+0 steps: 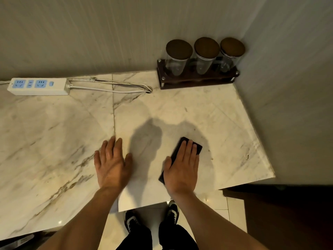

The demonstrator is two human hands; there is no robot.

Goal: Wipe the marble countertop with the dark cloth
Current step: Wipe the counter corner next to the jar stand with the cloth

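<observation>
R hand (182,168) flat on cloth (197,147).

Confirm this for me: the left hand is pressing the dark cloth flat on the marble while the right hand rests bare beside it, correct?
Not quite: the hands are swapped. The head view shows the right hand pressing the dark cloth flat on the marble countertop, while the left hand rests bare beside it.

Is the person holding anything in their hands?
Not gripping. The right hand presses flat on the middle of the dark cloth. The left hand lies flat on the bare countertop.
</observation>
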